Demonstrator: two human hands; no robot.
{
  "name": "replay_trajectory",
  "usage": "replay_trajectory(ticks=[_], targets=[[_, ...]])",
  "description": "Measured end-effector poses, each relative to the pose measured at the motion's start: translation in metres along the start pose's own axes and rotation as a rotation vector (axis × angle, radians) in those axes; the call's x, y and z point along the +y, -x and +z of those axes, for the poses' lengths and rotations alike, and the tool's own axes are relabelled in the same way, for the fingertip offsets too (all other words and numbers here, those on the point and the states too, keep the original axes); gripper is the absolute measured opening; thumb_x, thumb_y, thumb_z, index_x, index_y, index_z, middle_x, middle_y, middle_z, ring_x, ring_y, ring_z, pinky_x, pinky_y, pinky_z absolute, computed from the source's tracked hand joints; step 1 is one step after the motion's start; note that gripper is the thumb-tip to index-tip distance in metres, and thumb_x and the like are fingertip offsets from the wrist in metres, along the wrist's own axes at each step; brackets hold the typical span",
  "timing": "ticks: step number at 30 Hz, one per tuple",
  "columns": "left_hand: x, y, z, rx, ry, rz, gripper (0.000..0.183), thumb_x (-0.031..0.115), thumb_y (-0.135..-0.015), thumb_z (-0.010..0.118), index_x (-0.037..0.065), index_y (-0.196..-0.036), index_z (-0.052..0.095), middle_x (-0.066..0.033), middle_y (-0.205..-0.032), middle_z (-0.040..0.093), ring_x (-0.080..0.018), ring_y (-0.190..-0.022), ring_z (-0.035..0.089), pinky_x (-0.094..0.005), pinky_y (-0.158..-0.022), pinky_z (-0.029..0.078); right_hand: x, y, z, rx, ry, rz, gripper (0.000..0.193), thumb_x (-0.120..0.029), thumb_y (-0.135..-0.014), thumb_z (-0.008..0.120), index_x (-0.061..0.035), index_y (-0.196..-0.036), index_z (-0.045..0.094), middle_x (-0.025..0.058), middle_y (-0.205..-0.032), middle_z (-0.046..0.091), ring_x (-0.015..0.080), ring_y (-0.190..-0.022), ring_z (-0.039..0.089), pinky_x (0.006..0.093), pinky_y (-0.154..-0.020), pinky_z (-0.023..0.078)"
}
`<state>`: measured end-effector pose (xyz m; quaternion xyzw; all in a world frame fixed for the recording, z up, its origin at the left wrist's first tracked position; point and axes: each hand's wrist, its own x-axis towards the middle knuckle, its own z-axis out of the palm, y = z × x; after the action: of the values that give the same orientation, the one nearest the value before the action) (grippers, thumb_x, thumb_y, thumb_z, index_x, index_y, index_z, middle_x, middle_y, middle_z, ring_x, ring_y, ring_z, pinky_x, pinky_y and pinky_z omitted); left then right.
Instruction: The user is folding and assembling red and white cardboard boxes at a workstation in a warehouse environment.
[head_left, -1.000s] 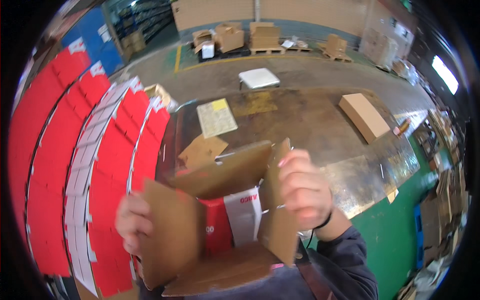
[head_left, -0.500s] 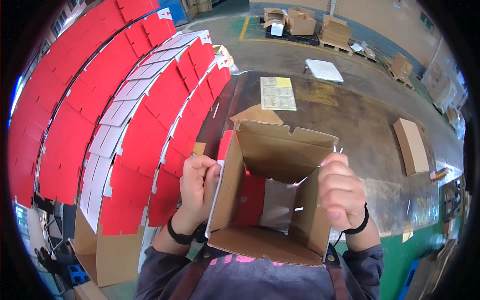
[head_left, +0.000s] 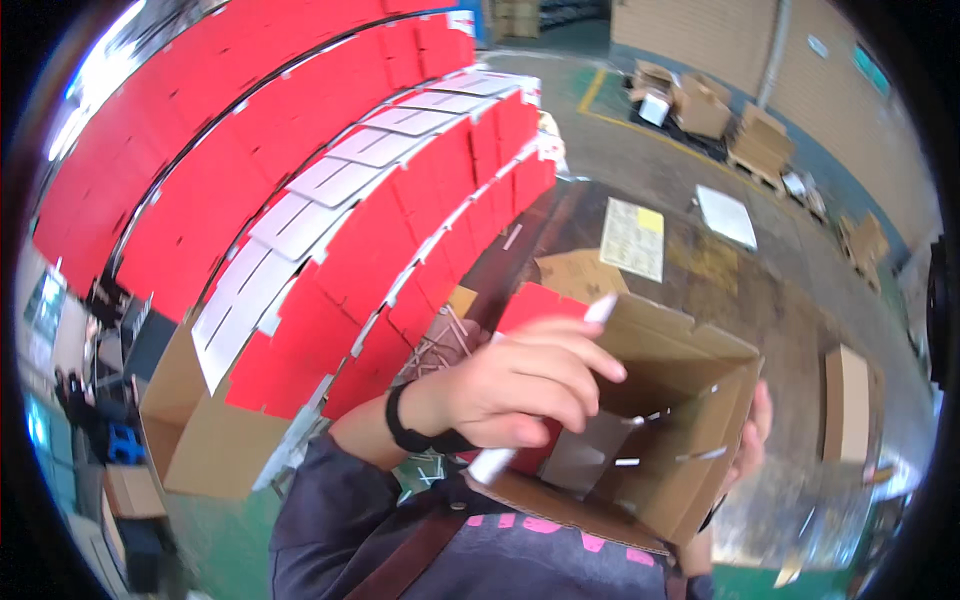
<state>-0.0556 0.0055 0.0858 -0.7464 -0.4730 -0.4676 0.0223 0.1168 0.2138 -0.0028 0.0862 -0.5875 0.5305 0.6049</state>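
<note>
Over table (head_left: pixel 790 300), carton (head_left: pixel 650 420) mouth-up.

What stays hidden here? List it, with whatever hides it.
- Right hand, head view: mostly behind the open brown cardboard box; only fingers show.
- Left hand: its grip on the white stick-like object is blurred.
- Box bottom: in shadow, contents unclear.

Your plain brown corrugated cardboard box (head_left: pixel 650 430) shows a red inner panel (head_left: pixel 535 305). Beside you, the fanned stack of bright red flat cartons (head_left: pixel 330 190) carries white panels with dark lines. The floor strip (head_left: pixel 215 545) looks green, though blurred.
</note>
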Motion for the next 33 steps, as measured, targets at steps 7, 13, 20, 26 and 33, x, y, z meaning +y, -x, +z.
replay_trajectory(ticks=[7, 13, 20, 26, 33], targets=[[0.0, 0.0, 0.025, 0.038, 0.044, -0.003, 0.037, 0.033, -0.1, 0.04, 0.007, -0.085, 0.062, -0.0079, -0.089, 0.056, -0.0323, -0.107, 0.056, -0.0528, -0.106, 0.029, -0.002, 0.009, -0.055, -0.262, 0.495, 0.351, 0.047, -0.049, -0.101, 0.035, -0.013, -0.131, 0.044, 0.0213, -0.14, 0.044, 0.0379, -0.131, 0.043, 0.0532, -0.106, 0.038], [-0.014, 0.017, 0.043, 0.292, 0.274, 0.045, 0.051, 0.057, -0.099, 0.037, 0.01, -0.096, 0.057, -0.0164, -0.115, 0.064, -0.0383, -0.12, 0.053, -0.0543, -0.11, 0.025, -0.034, -0.028, -0.098, -0.467, 1.003, 0.273, 0.052, -0.046, -0.102, 0.035, -0.0096, -0.139, 0.04, 0.0221, -0.143, 0.043, 0.0358, -0.132, 0.044, 0.0535, -0.108, 0.036], [-0.02, 0.008, 0.051, -0.013, 0.034, 0.172, 0.057, 0.059, -0.091, 0.052, 0.004, -0.1, 0.065, -0.015, -0.109, 0.063, -0.0345, -0.11, 0.058, -0.0524, -0.1, 0.039, -0.046, -0.08, -0.032, -1.197, 0.261, -0.068, 0.052, -0.054, -0.098, 0.043, -0.0071, -0.117, 0.053, 0.0202, -0.127, 0.06, 0.0375, -0.124, 0.054, 0.0529, -0.111, 0.032], [-0.033, 0.0, 0.06, -0.14, -0.107, 0.149, 0.032, 0.033, -0.08, 0.069, 0.007, -0.066, 0.057, -0.0065, -0.067, 0.052, -0.0279, -0.07, 0.055, -0.0413, -0.079, 0.044, -0.03, -0.077, -0.008, -1.256, 0.189, -0.2, 0.051, -0.056, -0.086, 0.061, -0.0047, -0.089, 0.059, 0.0148, -0.111, 0.061, 0.0341, -0.109, 0.059, 0.0509, -0.104, 0.039], [-0.015, -0.005, 0.083, -0.102, -0.075, -0.196, 0.042, 0.033, -0.076, 0.078, 0.004, -0.101, 0.06, -0.0143, -0.107, 0.057, -0.0317, -0.109, 0.056, -0.048, -0.1, 0.042, -0.043, -0.038, 0.003, -0.94, 0.639, -0.18, 0.041, -0.038, -0.075, 0.077, -0.0034, -0.085, 0.057, 0.0091, -0.091, 0.052, 0.0293, -0.088, 0.056, 0.0436, -0.091, 0.045]])
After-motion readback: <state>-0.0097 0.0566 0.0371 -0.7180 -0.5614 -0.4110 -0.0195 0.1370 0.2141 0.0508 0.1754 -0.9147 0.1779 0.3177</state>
